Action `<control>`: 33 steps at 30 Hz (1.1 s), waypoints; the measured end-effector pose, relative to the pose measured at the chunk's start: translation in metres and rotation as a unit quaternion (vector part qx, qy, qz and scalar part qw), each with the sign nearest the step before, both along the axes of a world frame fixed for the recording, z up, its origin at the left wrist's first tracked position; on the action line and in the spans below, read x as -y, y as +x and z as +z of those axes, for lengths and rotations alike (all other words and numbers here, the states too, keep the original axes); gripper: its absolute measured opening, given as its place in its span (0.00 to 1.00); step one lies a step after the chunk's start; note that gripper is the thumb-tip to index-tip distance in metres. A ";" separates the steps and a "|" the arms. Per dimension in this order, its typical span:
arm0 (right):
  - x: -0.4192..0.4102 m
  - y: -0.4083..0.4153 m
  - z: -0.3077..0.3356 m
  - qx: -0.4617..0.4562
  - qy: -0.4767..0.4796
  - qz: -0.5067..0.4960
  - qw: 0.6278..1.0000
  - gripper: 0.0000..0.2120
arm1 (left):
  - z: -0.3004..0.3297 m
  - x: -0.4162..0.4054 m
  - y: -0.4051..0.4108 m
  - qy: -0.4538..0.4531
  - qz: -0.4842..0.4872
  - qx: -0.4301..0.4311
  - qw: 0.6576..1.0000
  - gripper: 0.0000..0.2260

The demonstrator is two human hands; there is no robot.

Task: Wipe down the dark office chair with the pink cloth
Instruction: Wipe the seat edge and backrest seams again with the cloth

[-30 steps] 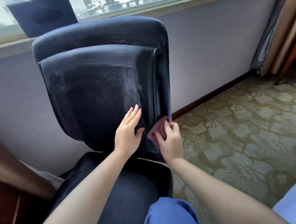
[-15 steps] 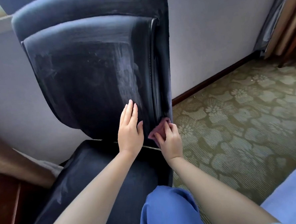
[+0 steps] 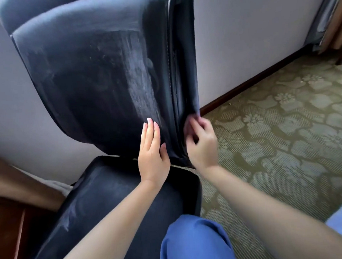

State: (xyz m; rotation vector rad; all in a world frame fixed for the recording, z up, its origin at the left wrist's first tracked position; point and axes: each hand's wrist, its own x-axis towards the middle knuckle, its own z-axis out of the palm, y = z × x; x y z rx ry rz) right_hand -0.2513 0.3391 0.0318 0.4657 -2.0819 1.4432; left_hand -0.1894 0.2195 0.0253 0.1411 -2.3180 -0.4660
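right hand (image 3: pixel 202 142) grips pink cloth (image 3: pixel 189 122)

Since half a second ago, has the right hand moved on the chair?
Yes: the right hand, gripping the pink cloth, has slid slightly upward along the chair's side edge, away from the backrest's bottom corner.

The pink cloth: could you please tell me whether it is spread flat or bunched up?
Bunched up: the right hand grips the pink cloth against the chair edge.

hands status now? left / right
Left hand: open, fingers straight, flat against the chair backrest.
Right hand: fingers curled round the pink cloth at the backrest's right edge.
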 end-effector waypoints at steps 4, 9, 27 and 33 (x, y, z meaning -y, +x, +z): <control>0.006 -0.032 0.045 -0.142 0.058 -0.015 0.988 0.15 | -0.004 -0.008 -0.001 0.021 0.015 -0.010 1.000 0.26; 0.002 -0.011 -0.058 -0.068 0.143 0.005 0.987 0.17 | -0.012 -0.010 -0.007 0.033 0.018 -0.017 0.999 0.26; -0.003 0.001 -0.075 -0.013 0.130 0.020 0.991 0.12 | -0.028 -0.012 0.003 0.046 0.003 -0.049 0.998 0.18; -0.009 0.011 -0.021 0.062 0.032 0.043 0.997 0.13 | -0.023 -0.008 0.007 0.042 0.004 -0.050 0.998 0.17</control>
